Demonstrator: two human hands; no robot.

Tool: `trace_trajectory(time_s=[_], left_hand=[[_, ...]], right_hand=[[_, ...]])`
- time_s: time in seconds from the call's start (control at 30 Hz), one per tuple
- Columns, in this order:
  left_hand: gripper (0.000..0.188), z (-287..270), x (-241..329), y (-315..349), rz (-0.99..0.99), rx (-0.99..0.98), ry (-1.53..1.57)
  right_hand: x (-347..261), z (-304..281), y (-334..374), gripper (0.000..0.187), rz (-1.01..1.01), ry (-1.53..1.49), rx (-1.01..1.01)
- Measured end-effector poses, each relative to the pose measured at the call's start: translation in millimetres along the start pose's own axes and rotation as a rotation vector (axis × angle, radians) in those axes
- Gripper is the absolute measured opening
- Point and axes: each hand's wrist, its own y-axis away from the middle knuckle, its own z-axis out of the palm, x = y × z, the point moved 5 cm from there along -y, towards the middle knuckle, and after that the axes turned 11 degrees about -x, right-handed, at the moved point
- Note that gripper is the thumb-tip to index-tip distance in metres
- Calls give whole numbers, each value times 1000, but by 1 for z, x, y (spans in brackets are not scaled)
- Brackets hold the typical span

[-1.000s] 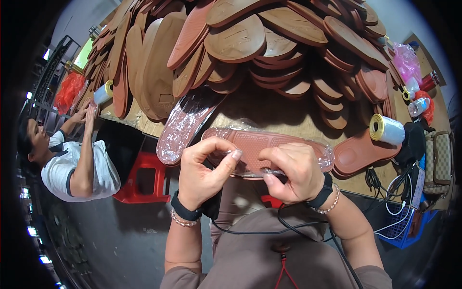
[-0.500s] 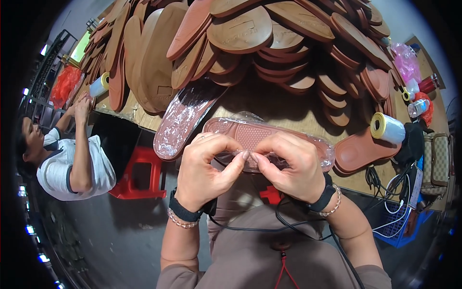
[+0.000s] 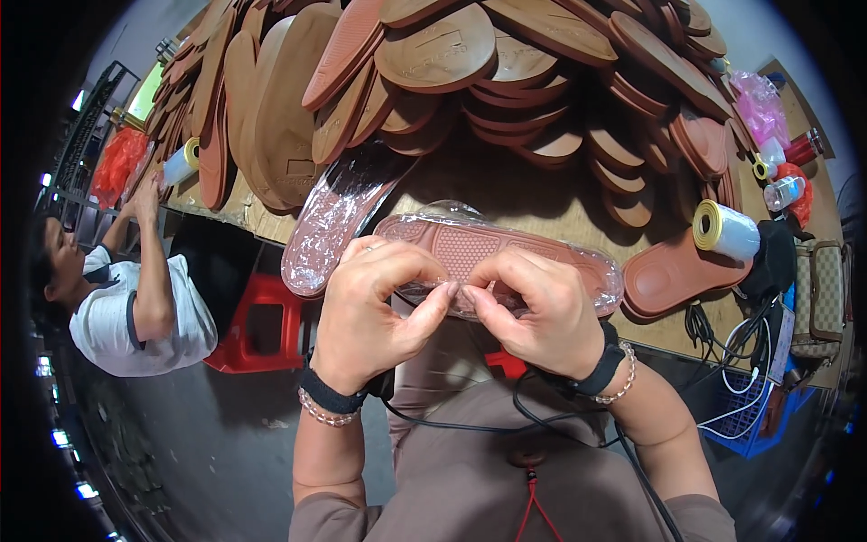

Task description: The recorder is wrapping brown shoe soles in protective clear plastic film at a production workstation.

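A reddish-brown insole (image 3: 533,250) wrapped in clear plastic film lies crosswise at the table's near edge, its textured face up. Over its near side, my left hand (image 3: 366,312) and my right hand (image 3: 546,316) face each other, thumb and index finger of each pinched together. The fingertips are a small gap apart and grip the thin film along the insole's near edge. That bit of film is mostly hidden by the fingers. Left of it, a second film-wrapped insole (image 3: 330,239) lies at a slant. At the right rests an unwrapped insole (image 3: 673,275).
Brown insoles (image 3: 442,50) are heaped across the table's far side. A film roll (image 3: 725,229) sits on the unwrapped insole. Black cables (image 3: 704,330) and a blue crate (image 3: 745,420) are at the right. At the left, a person (image 3: 144,289) works near a red stool (image 3: 262,325).
My pinched fingertips have drawn slightly apart, with my left hand shifting a little left. The wrapped insole stays in about the same place under them.
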Motion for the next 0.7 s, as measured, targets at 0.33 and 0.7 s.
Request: trace_trajectory(time_s=[0.33, 0.7], left_hand=[[8, -7, 3, -2, -6, -87, -22], [14, -15, 14, -7, 15, -98, -168]], right_hand=[[3, -5, 4, 20, 53, -72, 40], [5, 2, 6, 13, 4, -23, 52]])
